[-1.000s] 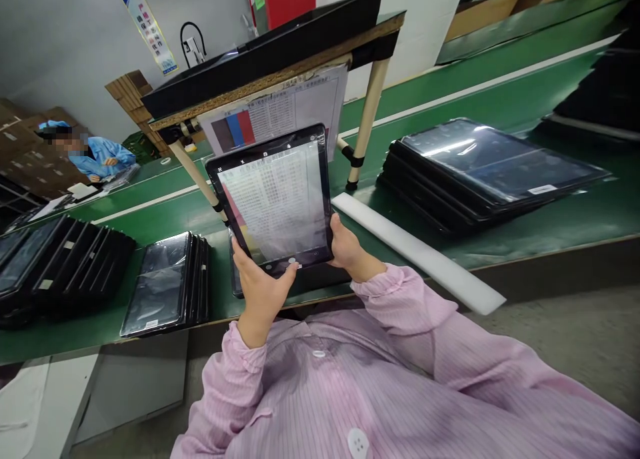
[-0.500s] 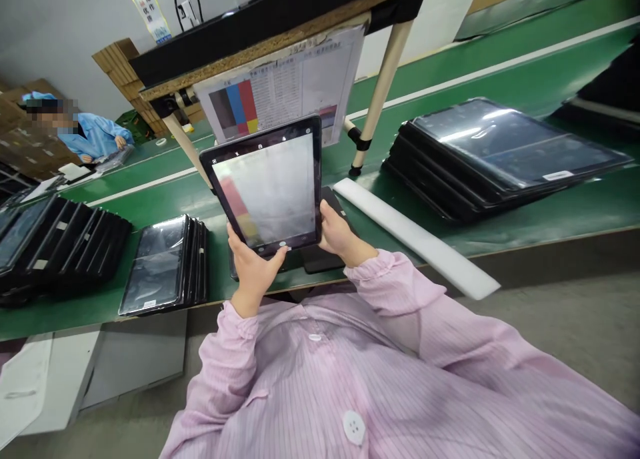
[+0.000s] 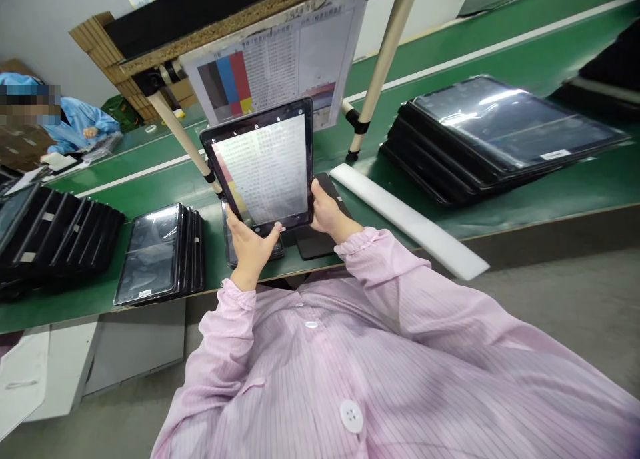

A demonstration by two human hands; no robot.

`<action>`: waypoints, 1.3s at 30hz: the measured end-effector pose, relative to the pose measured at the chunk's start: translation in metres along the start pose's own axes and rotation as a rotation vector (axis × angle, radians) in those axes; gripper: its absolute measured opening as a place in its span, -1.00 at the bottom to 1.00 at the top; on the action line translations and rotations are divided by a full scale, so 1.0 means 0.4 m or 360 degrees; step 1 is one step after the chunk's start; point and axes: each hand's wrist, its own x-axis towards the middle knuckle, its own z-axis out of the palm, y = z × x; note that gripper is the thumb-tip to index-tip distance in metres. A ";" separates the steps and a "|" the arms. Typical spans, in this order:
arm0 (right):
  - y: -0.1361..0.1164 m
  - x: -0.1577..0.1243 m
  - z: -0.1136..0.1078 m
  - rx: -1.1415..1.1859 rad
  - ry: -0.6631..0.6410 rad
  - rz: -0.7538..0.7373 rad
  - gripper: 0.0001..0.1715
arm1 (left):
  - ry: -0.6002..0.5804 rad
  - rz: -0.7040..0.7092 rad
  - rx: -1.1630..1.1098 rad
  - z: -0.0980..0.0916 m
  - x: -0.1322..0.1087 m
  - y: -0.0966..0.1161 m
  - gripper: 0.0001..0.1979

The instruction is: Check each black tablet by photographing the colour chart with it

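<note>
Both hands hold up a black-framed tablet (image 3: 265,169), tilted, above the green bench. Its lit screen displays a camera picture of printed text with a coloured strip at the left. My left hand (image 3: 250,249) grips the lower left corner, thumb on the bottom edge near an on-screen button. My right hand (image 3: 327,212) is closed around the lower right edge, its fingers hidden behind. Facing the tablet hangs a printed sheet (image 3: 280,65) with colour blocks and rows of text. Under the tablet lie a dark flat device (image 3: 317,242) and another tablet (image 3: 231,245), partly covered.
Stacked tablets in clear film stand at left (image 3: 150,255) and right (image 3: 520,129), with a leaning row (image 3: 65,235) at far left. A white foam strip (image 3: 410,219) overhangs the bench edge. Shelf posts (image 3: 383,72) rise behind. A person in blue (image 3: 83,122) sits at far left.
The tablet's screen went from a blurred, pale picture to readable rows of text. The whole view has shifted slightly, with the bench and hands now higher in it. Both hands keep their hold.
</note>
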 end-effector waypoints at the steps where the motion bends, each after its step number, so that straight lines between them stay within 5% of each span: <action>1: -0.001 0.000 0.002 0.0004 0.0006 0.0003 -0.34 | 0.0003 0.0003 -0.0001 0.000 0.000 0.000 0.24; 23: -0.007 0.002 0.009 -0.0035 -0.0007 -0.0020 -0.33 | 0.0043 0.0002 0.0035 0.006 0.006 -0.002 0.36; 26: -0.016 -0.005 0.018 -0.0034 -0.0043 0.0018 -0.29 | 0.0062 0.0019 -0.0092 -0.006 0.006 -0.001 0.26; 32: -0.027 -0.073 0.031 -0.0225 0.0084 0.0028 -0.24 | 0.0116 -0.0298 -0.1036 -0.067 0.012 0.007 -0.22; 39: -0.137 -0.188 0.081 -0.1072 -0.0232 -0.0820 -0.15 | 0.0043 -0.0567 -0.1502 -0.075 -0.004 0.035 -0.39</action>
